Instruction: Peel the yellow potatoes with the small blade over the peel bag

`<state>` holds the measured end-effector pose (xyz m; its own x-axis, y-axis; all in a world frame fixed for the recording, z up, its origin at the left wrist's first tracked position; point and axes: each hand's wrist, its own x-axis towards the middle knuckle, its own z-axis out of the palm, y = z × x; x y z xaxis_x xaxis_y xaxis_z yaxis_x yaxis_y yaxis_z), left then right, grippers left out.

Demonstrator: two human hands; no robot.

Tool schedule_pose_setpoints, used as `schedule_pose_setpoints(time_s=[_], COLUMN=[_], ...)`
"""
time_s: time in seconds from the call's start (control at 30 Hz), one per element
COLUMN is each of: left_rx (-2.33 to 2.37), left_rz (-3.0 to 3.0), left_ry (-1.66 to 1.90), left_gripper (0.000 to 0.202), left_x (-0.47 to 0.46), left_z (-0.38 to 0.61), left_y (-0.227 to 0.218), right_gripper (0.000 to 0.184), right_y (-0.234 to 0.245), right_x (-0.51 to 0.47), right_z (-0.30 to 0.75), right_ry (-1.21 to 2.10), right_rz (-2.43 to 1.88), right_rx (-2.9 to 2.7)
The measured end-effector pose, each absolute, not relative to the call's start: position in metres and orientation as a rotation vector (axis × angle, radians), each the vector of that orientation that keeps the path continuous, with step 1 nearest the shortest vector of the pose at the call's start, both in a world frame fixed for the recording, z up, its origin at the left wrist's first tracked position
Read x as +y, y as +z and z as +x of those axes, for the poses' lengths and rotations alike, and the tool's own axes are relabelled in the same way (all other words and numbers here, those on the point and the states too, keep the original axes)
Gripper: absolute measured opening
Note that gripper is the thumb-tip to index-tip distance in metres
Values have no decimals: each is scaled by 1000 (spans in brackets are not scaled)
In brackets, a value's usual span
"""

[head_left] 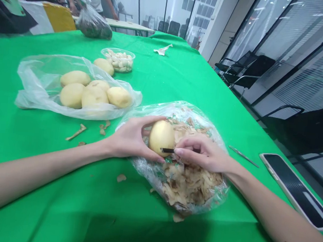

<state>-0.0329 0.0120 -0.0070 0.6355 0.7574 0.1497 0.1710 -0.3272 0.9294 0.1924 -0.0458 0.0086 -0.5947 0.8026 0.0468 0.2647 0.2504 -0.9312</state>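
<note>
My left hand (pixel 134 137) is wrapped round a peeled yellow potato (pixel 161 134), thumb at its near side and fingers at the far side. Pinched in my right hand (pixel 198 151) is a small dark blade (pixel 166 150), its tip against the lower part of the potato. Its handle, if any, is hidden by my fingers. Beneath both hands lies a clear plastic bag (pixel 142 166) spread open, heaped with brown potato peelings (pixel 189 184). To the left, several peeled potatoes (pixel 95 95) rest in another clear bag (pixel 39 82).
One potato (pixel 104 66) lies beside a tub of garlic cloves (pixel 121 61). A thin metal tool (pixel 243 156) and a flat, pale-framed dark ridged thing (pixel 295 187) are on the right. Stray peel (pixel 76 132) dots the green cloth. People stand behind a tied bag (pixel 95 25).
</note>
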Motion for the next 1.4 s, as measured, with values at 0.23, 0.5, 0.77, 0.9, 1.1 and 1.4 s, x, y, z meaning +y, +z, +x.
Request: schedule_pose_setpoints(time_s=[0.23, 0.5, 0.77, 0.9, 1.1, 1.4], left_rx=[743, 724, 731, 738, 744, 770], left_rz=[1877, 1812, 1823, 1846, 1878, 1863], left_ry=[737, 726, 719, 722, 732, 722], left_gripper=[99, 97, 99, 99, 96, 100], left_x=[13, 13, 13, 13, 13, 12], left_z=[-33, -33, -33, -33, -33, -33], left_y=[-7, -9, -8, -7, -7, -6], right_gripper=[25, 25, 22, 24, 26, 27], right_y=[12, 13, 9, 9, 12, 10], right_x=[-47, -47, -46, -47, -47, -48], right_z=[194, 196, 191, 193, 194, 190], right_ry=[1257, 1155, 1211, 1199, 1199, 1111], right_rz=[-984, -986, -948, -947, -961, -950], right_rx=[-2045, -2107, -2083, -2098, -2118, -2152])
